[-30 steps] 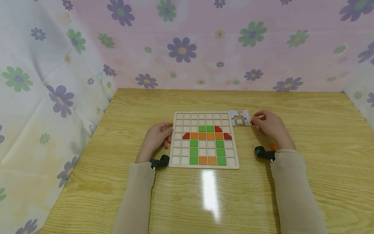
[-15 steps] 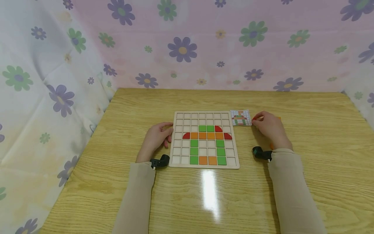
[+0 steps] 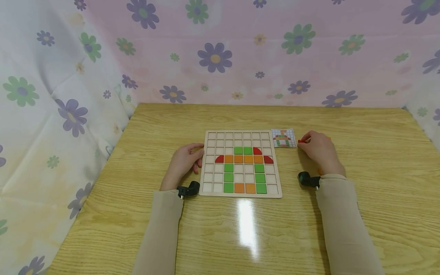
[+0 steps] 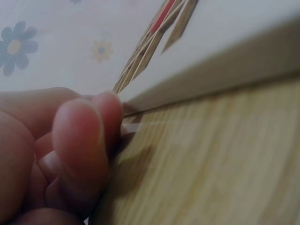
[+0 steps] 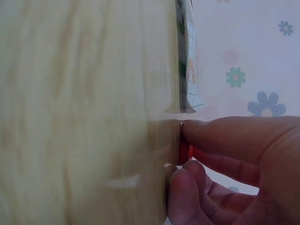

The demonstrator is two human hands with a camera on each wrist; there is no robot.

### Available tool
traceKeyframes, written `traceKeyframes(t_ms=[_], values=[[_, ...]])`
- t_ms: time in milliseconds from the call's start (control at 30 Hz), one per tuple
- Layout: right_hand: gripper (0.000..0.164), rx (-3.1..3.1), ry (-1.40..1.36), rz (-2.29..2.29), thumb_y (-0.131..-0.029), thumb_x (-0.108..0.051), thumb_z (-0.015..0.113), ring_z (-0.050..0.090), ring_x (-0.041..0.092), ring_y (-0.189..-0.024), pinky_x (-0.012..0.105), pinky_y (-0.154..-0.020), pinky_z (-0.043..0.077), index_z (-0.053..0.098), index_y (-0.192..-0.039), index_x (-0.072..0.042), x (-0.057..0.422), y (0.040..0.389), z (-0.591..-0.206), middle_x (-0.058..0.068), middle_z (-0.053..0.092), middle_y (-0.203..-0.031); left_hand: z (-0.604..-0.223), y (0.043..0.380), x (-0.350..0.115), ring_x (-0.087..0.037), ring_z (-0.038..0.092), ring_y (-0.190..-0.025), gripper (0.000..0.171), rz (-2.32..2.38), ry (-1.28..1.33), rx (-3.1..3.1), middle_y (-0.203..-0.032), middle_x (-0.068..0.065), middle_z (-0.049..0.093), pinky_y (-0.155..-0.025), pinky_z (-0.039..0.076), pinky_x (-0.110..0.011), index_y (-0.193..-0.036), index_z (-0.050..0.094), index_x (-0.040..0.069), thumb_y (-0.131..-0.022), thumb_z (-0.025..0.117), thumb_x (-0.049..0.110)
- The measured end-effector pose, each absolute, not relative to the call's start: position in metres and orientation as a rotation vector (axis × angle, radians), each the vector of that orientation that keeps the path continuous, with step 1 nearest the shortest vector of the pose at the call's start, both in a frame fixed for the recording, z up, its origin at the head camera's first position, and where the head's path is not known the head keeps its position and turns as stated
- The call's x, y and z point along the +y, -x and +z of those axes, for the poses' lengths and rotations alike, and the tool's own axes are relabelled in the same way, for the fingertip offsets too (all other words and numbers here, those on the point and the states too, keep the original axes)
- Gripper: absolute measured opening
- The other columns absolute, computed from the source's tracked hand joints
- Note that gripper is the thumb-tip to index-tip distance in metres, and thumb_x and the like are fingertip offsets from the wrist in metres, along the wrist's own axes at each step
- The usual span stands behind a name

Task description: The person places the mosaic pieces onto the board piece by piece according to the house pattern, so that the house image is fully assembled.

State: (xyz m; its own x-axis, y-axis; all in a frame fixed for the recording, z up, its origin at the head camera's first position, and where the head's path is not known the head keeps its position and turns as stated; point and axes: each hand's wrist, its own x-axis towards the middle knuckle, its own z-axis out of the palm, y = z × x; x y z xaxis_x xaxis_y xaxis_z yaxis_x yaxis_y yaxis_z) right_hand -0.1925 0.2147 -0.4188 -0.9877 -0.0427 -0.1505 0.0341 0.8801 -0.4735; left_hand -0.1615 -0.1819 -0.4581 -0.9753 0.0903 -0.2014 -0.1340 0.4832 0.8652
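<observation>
A wooden grid board point(image 3: 209, 168) lies on the table, with green, orange and red tiles set in several cells. My left hand point(image 3: 184, 159) rests at its left edge. In the left wrist view, loosely bent fingers point(image 4: 79, 136) touch or nearly touch the board's side point(image 4: 187, 84). To the right of the board, my right hand point(image 3: 319, 149) pinches a small red tile point(image 5: 185, 152) between thumb and fingers, low at the tabletop. Its full shape is hidden by the fingers. Just left of that hand lies a printed pattern card point(image 3: 283, 138), its near edge curling up in the right wrist view.
Orange pieces point(image 3: 320, 172) peek out beside and behind the right hand, mostly covered by it. A flowered cloth point(image 3: 220, 57) hangs behind the table point(image 3: 213, 233) and along its sides. Black wrist cameras point(image 3: 189, 189) sit near both cuffs.
The right hand has shifted slightly, staying beside the card with the red tile at its fingertips. An orange piece has come into view behind it. The left hand and board are still.
</observation>
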Motion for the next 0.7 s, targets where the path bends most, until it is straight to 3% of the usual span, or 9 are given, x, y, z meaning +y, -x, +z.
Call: traceKeyframes(t_ms=[467,700], values=[[0.029,2.853,-0.035,-0.743,-0.087,-0.021,0.058,0.049,0.029,-0.076,0.039,-0.066,0.04,0.054,-0.102,0.003,0.215,0.1927,-0.418,0.018,0.056,-0.091,-0.4589,0.1616,-0.1825,-0.026,0.056,-0.045,0.033,1.506,0.051,2.505,-0.063,-0.01,0.06,-0.05,0.047,-0.035,-0.121,0.054,0.022,-0.09,0.054,0.03],[0.028,2.898,-0.003,-0.689,-0.084,-0.023,0.062,0.049,0.027,-0.073,0.038,-0.064,0.04,0.06,-0.094,0.004,0.2165,0.1914,-0.4174,0.015,0.058,-0.085,-0.459,0.1617,-0.1816,-0.026,0.056,-0.045,0.032,1.509,0.066,2.502,-0.063,-0.01,0.06,-0.05,0.047,-0.034,-0.12,0.055,0.023,-0.09,0.054,0.03]])
